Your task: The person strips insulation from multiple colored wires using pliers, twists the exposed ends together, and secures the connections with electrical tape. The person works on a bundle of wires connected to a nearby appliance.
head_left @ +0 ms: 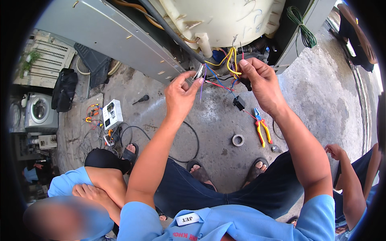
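My left hand (181, 91) pinches a bundle of wires under an opened washing machine. White wire ends (198, 72) and a purple wire (203, 85) stick out by its thumb. My right hand (260, 80) is closed at yellow wires (230, 60), its thumb against the index finger; a thin red wire (242, 50) rises above the fingertips. Blue and red wires run between both hands. A small black box-shaped part (239, 103) hangs on wires below my right hand. The machine's cream tub (225, 22) stands just beyond, with a grey corrugated hose partly hidden behind the wires.
Red-yellow pliers (261, 127) and a tape roll (238, 139) lie on the concrete floor. A white box-shaped device (112, 114) with cables sits left, near a black-handled tool (141, 99). A person (100, 188) crouches at left; another person's arm (350, 176) shows at right. Coiled green wire (302, 27) hangs on the machine's panel.
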`<action>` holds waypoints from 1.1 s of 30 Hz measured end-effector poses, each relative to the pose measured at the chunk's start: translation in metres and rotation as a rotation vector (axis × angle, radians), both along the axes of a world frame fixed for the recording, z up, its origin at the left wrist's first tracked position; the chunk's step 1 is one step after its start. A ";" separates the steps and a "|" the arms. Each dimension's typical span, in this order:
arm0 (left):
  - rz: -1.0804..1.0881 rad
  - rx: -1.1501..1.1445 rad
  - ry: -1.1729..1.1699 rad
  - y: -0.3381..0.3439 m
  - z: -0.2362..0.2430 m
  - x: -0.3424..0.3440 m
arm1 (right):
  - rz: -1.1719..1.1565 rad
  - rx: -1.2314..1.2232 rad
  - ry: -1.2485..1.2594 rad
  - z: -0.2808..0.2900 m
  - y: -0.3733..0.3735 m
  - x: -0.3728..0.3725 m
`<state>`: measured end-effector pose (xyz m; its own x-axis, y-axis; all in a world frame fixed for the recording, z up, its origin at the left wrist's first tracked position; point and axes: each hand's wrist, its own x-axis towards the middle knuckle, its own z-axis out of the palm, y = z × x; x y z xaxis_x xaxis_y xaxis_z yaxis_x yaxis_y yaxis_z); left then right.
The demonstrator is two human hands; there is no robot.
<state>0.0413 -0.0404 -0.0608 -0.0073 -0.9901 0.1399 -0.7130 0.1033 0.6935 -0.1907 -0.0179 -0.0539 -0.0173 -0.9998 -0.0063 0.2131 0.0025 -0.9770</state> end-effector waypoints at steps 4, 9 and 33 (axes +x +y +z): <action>0.029 -0.123 0.242 -0.002 -0.021 -0.007 | 0.014 -0.001 -0.021 0.004 0.001 0.006; -0.040 -0.448 0.119 -0.001 -0.008 0.000 | -0.017 -0.016 0.052 0.000 -0.001 0.001; 0.184 -0.187 0.110 0.047 0.020 0.067 | 0.003 -0.017 0.119 0.002 -0.005 0.001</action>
